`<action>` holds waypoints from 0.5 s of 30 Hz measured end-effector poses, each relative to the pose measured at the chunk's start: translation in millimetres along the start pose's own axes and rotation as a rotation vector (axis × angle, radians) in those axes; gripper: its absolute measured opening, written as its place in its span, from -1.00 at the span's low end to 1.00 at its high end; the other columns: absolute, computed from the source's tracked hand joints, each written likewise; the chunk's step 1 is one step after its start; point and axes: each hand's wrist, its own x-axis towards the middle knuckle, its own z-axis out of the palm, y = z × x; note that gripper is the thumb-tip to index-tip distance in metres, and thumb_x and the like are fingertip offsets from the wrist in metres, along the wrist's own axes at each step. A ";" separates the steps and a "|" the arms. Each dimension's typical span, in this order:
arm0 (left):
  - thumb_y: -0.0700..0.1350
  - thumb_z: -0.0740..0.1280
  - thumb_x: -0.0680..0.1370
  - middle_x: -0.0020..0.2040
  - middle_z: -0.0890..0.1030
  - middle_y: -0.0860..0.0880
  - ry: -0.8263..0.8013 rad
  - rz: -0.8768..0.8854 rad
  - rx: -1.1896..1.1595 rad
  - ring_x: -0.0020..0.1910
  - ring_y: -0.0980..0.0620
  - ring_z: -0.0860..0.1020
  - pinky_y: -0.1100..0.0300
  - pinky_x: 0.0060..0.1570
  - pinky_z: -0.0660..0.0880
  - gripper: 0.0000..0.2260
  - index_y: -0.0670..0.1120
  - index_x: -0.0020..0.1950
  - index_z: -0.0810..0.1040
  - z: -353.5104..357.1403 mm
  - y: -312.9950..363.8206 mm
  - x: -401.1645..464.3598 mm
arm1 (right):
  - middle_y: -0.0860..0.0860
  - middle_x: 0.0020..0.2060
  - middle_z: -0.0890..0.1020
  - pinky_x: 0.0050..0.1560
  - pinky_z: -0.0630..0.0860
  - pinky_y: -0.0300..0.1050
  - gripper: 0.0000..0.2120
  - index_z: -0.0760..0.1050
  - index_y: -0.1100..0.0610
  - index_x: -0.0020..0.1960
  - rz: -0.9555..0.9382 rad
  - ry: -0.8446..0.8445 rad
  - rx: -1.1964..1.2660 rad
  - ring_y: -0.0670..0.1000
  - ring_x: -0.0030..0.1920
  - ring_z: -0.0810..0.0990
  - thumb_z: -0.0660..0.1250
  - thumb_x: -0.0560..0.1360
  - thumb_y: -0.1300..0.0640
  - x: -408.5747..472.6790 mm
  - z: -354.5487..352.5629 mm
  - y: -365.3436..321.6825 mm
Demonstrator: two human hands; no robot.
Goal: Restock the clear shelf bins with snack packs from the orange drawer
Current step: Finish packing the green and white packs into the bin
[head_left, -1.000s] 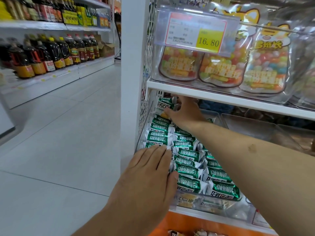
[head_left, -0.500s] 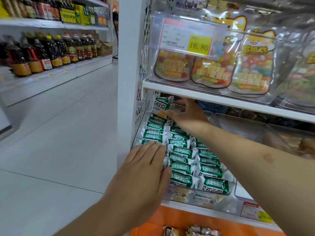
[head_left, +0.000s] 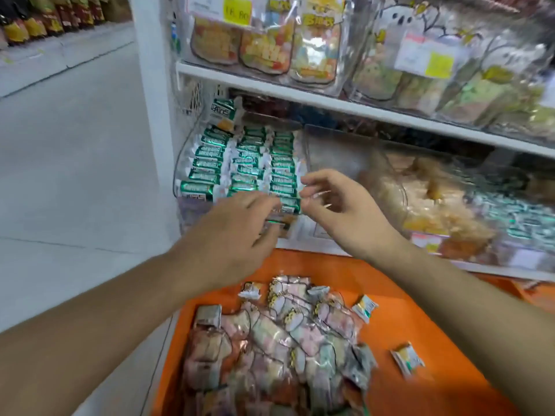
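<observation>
A: Where are you now?
B: Both hands, left [head_left: 237, 235] and right [head_left: 345, 211], hover with loose, empty fingers at the full bin [head_left: 240, 166].
A: Next?
B: Reach down for packs [head_left: 270, 334] in your orange drawer [head_left: 420, 310].

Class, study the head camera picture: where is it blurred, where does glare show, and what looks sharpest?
Head view: motion blur smears the right-side bins and both hands, left hand and right hand; glare streaks the upper candy bags; wide-angle lens bends the shelf edge; the green snack packs read sharpest, though soft.
</observation>
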 end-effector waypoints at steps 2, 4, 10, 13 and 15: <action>0.12 0.16 0.72 0.40 0.47 0.11 -0.100 -0.041 -0.055 0.31 0.12 0.43 0.11 0.22 0.43 -0.62 0.05 0.51 0.40 16.4 16.5 -10.8 | 0.05 -0.05 0.64 -0.14 0.53 -0.16 -0.82 0.58 0.10 0.16 0.073 -0.006 0.037 0.02 -0.13 0.58 0.40 0.60 0.29 -38.7 -11.3 22.3; 0.14 0.17 0.71 0.39 0.47 0.13 -0.192 -0.076 -0.087 0.25 0.14 0.46 0.13 0.18 0.45 -0.64 0.07 0.47 0.43 38.3 27.0 -21.2 | 0.07 -0.11 0.61 -0.17 0.50 -0.15 -0.87 0.60 0.17 0.13 0.193 0.011 0.037 0.02 -0.15 0.55 0.37 0.62 0.32 -74.3 -20.4 48.4; 0.12 0.22 0.70 0.31 0.50 0.15 -0.441 -0.150 -0.099 0.17 0.14 0.51 0.15 0.15 0.51 -0.74 0.10 0.36 0.48 123.9 42.2 -42.3 | 0.15 -0.03 0.63 -0.24 0.50 0.04 -0.92 0.55 0.11 0.13 0.552 -0.054 -0.113 0.08 -0.27 0.56 0.35 0.64 0.20 -145.5 -33.2 167.4; 0.12 0.23 0.70 0.30 0.52 0.12 -0.532 -0.170 -0.091 0.02 0.16 0.53 0.12 0.05 0.51 -0.83 0.12 0.25 0.45 165.5 47.3 -45.9 | 0.09 0.02 0.64 -0.38 0.37 -0.14 -0.86 0.51 0.08 0.18 0.684 -0.070 -0.202 -0.02 -0.41 0.44 0.37 0.63 0.16 -155.4 -36.6 222.4; 0.13 0.23 0.70 0.40 0.47 0.15 -0.564 -0.202 -0.119 -0.07 0.21 0.55 0.05 0.11 0.55 -0.73 0.12 0.38 0.43 190.7 48.8 -43.6 | 0.04 0.06 0.62 -0.35 0.44 -0.07 -0.77 0.49 0.01 0.27 0.717 -0.064 -0.276 0.04 -0.37 0.51 0.37 0.62 0.11 -155.3 -36.1 256.1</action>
